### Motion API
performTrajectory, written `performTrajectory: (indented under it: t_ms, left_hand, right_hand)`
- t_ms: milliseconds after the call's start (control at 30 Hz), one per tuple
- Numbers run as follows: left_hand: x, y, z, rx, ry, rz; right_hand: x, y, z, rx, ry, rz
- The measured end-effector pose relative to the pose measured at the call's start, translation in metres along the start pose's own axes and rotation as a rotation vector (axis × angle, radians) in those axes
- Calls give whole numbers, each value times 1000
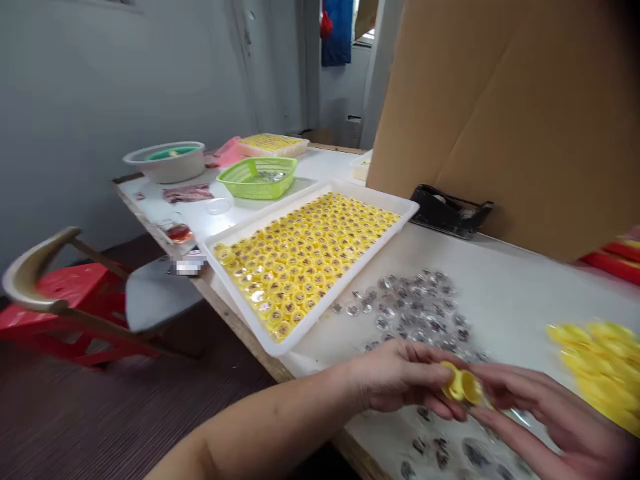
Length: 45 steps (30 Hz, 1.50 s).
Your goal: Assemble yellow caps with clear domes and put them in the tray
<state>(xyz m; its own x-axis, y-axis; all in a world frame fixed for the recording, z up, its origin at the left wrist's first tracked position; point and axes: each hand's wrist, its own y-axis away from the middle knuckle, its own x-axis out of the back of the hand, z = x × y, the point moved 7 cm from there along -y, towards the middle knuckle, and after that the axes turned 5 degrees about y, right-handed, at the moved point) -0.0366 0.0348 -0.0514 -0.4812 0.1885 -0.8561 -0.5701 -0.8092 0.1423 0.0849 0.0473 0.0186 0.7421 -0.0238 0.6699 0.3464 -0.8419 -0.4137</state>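
No readable text, labels, brands, numbers or signs.

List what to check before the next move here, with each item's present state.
1. Left hand pinches the small yellow part: ok, thumb and fingers are on it.
2. Right hand grips it firmly: cannot tell; its fingers are close up against the part, but blurred.
3. Clear pieces within reach: ok, scattered beyond and below the hands.
4. Yellow pile near the right hand: ok, just beyond it.
5. White tray well back from the edge of the table: not ok, its near corner sits close to that edge.
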Motion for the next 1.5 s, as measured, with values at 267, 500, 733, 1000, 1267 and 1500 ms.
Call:
performTrajectory:
  t_ms: [267,500,733,1000,1267,1500]
  left_hand:
    - [-3,7,5,-6,-46,11]
    - [-3,4,-2,40,-70,20]
    - [-2,3,-3,56,-61,35]
    - [0,2,-2,57,-54,27]
    - [-3,3,-4,74,-44,27]
    - [3,3,-3,66,-61,51]
  right_hand:
    - [4,-16,-48,92,38,-213]
    - [1,-11,-42,30,-53,-281]
    - [1,-8,-37,17,-106,-275]
    - [3,-5,-42,112,105,-201]
    - [2,-7,-60,279,209,-234]
    - [0,-7,-59,235,187,-236]
